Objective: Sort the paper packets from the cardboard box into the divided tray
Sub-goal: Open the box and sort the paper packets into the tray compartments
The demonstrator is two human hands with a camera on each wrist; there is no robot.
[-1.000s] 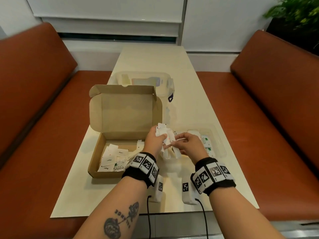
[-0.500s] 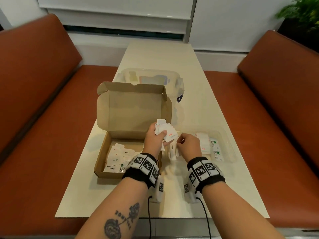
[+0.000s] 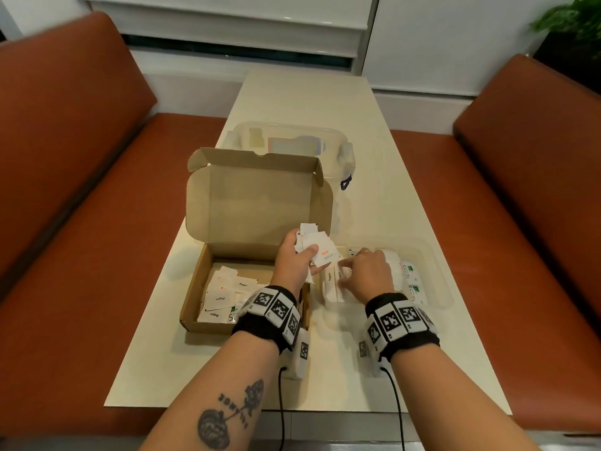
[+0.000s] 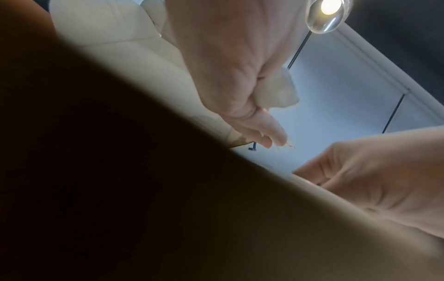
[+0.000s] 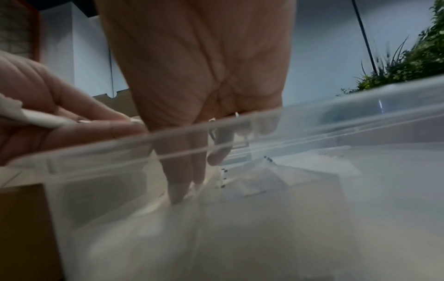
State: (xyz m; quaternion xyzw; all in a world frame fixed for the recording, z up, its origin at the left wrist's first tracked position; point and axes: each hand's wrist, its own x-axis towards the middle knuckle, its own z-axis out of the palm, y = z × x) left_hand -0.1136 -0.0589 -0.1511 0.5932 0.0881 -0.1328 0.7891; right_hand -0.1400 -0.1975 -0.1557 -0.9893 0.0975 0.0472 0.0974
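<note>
The open cardboard box (image 3: 194,288) lies on the table's left half with several white packets (image 3: 224,294) inside. My left hand (image 3: 292,258) hovers above its right edge and grips a bundle of white packets (image 3: 320,250), also seen as a bundle of packets (image 4: 281,91). To the right stands the clear divided tray (image 3: 439,281) with sugar and stevia packets in its compartments. My right hand (image 3: 344,273) reaches down into the tray's left compartment, fingertips (image 5: 185,186) low behind the tray rim (image 5: 240,129). It appears to pinch a sugar packet (image 3: 340,275).
A clear lidded plastic container (image 3: 292,141) stands behind the box's raised lid (image 3: 257,206). Orange bench seats (image 3: 81,255) flank the narrow table (image 3: 309,99) on both sides. A plant (image 3: 575,21) is at the far right. Cables hang from both wrists at the near table edge.
My right hand left the bundle in my left hand and dropped down into the tray's left compartment. The left hand stayed above the box edge with its bundle.
</note>
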